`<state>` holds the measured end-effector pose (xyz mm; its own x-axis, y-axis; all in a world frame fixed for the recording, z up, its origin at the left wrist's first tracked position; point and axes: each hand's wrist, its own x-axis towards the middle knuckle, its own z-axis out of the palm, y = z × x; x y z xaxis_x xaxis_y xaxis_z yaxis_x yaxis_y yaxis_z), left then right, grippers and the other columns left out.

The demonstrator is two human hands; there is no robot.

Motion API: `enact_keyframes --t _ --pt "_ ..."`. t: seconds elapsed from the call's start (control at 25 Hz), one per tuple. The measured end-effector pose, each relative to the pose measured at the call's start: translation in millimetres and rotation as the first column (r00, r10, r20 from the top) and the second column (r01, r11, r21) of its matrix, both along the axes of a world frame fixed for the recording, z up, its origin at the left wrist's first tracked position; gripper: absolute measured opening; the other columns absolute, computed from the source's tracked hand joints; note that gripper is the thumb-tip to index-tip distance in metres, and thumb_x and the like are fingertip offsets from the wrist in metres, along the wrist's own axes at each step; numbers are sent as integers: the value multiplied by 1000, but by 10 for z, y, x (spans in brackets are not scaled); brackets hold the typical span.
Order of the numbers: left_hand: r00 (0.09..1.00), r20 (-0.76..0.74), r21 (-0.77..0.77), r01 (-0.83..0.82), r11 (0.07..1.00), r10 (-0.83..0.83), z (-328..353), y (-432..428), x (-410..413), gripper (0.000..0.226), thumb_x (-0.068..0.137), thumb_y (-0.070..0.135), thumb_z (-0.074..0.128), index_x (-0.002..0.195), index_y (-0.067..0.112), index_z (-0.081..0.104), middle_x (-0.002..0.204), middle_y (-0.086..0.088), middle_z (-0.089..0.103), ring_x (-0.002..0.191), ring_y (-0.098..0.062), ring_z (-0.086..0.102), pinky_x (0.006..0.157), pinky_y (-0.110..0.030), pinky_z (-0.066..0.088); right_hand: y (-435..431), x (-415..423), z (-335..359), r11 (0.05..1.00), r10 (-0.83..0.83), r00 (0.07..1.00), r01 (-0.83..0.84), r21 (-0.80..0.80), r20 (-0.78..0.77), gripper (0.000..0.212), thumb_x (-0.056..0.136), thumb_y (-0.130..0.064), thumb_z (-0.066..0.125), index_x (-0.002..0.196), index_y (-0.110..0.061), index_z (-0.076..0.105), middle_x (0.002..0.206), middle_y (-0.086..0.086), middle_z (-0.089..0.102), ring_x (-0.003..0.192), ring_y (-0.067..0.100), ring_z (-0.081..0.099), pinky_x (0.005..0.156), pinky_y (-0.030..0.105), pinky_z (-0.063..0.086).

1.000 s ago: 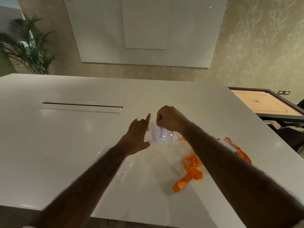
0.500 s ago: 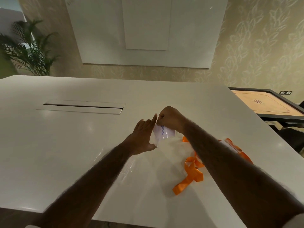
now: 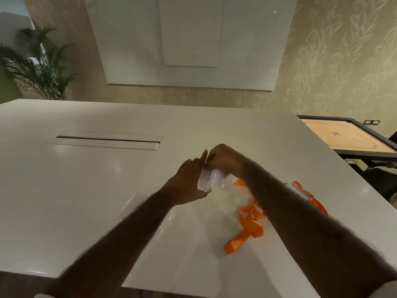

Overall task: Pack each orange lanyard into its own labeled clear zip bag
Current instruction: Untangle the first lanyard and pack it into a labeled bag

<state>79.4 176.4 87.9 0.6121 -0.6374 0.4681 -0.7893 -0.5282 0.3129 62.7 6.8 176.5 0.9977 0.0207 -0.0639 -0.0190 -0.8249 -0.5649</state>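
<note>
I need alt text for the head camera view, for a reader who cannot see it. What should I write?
The right hand pinches the top of a labeled clear zip bag and the left hand braces its side with straight fingers, over a white table. A loose orange lanyard lies on the table beside the right forearm.

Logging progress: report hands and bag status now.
Right hand pinches bag top; left hand flat against its side. Bag empty. Lanyard loose on table, nothing blocking.
</note>
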Motion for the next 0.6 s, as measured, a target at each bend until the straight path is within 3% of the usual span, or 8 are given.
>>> enact_keyframes --t 0.08,0.2,0.32,0.44,0.6 --pt "1000 -15 -2 -6 1000 6 -6 -45 -25 113 78 34 80 160 7 7 119 -3 52 107 -12 43 101 -20 26 42 -1 5 999 -33 999 34 -23 8 21 85 -6 66 99 10 69 92 24 69 77 28 62 65 31 48" --pt "997 -74 -30 -22 999 19 0 -53 -9 110 79 27 79 160 8 7 122 -5 54 110 -17 49 100 -24 34 39 -13 42 998 -55 998 55 -1 -24 23 86 -16 68 92 6 69 85 20 71 76 31 68 63 33 51" --pt "987 -143 -11 -76 997 74 8 33 40 111 80 28 77 161 13 1 128 -5 51 115 -18 48 102 -31 38 -182 -53 167 969 -52 959 117 218 -280 26 86 -28 75 98 -5 71 92 15 75 78 29 74 62 35 59" --pt "974 -195 15 -118 993 118 -16 104 70 116 79 33 78 161 21 -4 130 -3 49 117 -18 47 104 -38 41 -328 -135 203 893 -29 888 229 387 -459 20 85 -9 77 101 -1 70 96 20 73 75 30 74 65 41 62" --pt "968 -233 44 -87 995 95 -30 77 90 126 74 42 83 160 24 -7 135 -3 49 118 -19 49 105 -40 42 -187 -186 115 861 -86 951 221 458 -297 10 85 4 69 95 4 68 78 19 67 59 22 63 53 26 54"
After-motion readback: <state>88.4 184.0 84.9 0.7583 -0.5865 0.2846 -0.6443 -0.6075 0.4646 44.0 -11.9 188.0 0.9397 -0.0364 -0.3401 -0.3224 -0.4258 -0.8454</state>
